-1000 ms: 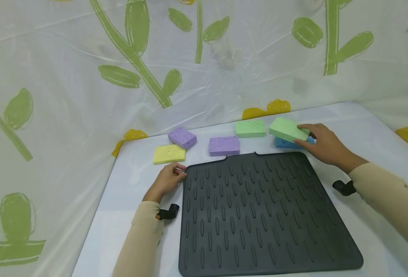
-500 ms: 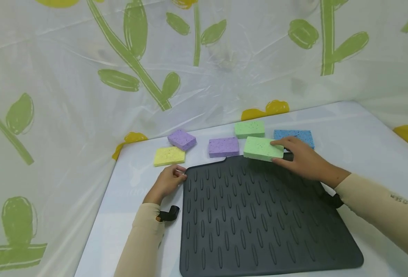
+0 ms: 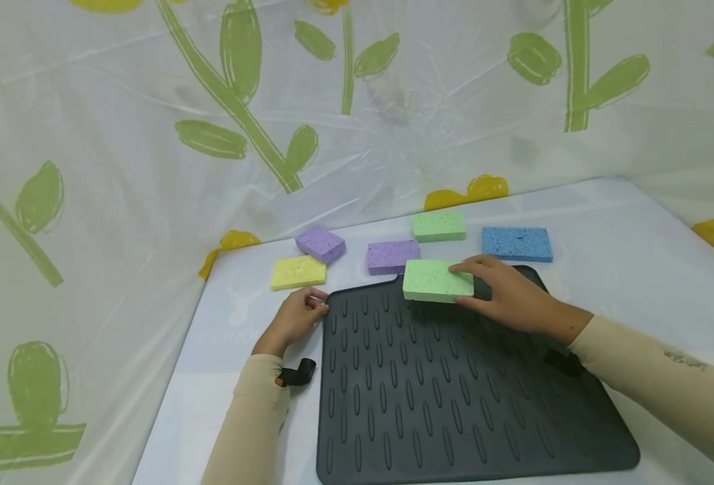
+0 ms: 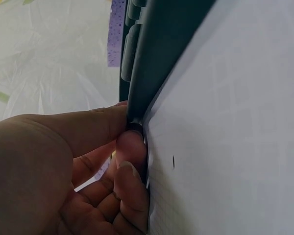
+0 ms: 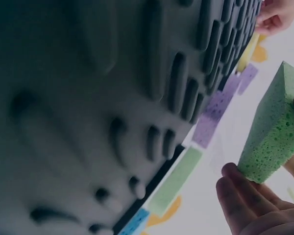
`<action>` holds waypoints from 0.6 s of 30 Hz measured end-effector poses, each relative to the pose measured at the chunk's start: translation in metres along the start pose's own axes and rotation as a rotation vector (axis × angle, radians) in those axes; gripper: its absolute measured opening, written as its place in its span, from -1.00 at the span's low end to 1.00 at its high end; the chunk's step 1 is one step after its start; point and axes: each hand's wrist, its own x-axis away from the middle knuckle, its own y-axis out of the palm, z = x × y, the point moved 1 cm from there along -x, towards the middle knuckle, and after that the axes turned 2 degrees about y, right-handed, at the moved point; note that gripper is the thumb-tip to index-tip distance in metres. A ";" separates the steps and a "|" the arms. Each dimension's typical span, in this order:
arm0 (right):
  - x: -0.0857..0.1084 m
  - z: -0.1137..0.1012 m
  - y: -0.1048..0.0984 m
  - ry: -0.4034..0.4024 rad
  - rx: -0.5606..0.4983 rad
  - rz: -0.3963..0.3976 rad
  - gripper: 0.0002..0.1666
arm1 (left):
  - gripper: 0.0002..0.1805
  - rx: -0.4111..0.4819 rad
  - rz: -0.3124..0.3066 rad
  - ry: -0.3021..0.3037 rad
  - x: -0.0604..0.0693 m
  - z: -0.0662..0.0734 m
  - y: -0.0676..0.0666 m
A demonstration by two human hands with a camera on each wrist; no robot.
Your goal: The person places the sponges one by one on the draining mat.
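Observation:
My right hand pinches a light green sponge by its right end, holding it above the far part of a black ridged rubber mat. In the right wrist view the green sponge hangs between thumb and fingers, apart from the mat. At the mat's far left corner my left hand holds the edge. The left wrist view shows the thumb on the rim of the mat and fingertips beneath it.
Behind the mat lie a purple sponge, another green sponge and a blue sponge. Farther left, a second purple sponge touches a yellow sponge. A floral plastic curtain stands behind the white table.
My right hand has carried the green sponge left and nearer, from above the blue sponge to over the mat. The blue sponge is now uncovered. My left hand stays at the corner.

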 end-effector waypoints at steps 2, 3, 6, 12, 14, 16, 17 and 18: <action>-0.001 -0.003 0.003 -0.007 0.000 -0.010 -0.36 | -0.72 -0.006 0.002 0.003 0.000 0.000 0.000; -0.001 -0.005 0.005 -0.011 -0.001 -0.015 -0.36 | -0.72 -0.008 0.002 0.004 0.000 -0.001 0.000; -0.003 -0.009 0.009 -0.022 -0.002 -0.033 -0.36 | -0.72 -0.013 0.000 0.004 0.000 0.000 0.001; -0.010 -0.018 0.019 -0.065 -0.014 -0.050 -0.35 | -0.71 -0.017 -0.003 -0.006 0.001 0.001 0.000; -0.013 -0.020 0.022 -0.067 -0.016 -0.058 -0.34 | -0.71 -0.017 -0.003 -0.005 0.001 0.002 0.000; -0.016 -0.024 0.025 -0.063 -0.019 -0.071 -0.34 | -0.71 -0.017 -0.004 -0.003 0.001 0.002 0.000; -0.017 -0.026 0.027 -0.061 -0.021 -0.077 -0.34 | -0.71 -0.017 -0.005 -0.001 0.001 0.002 0.000; -0.018 -0.027 0.028 -0.063 -0.018 -0.081 -0.34 | -0.71 -0.016 -0.007 -0.003 0.001 0.002 0.000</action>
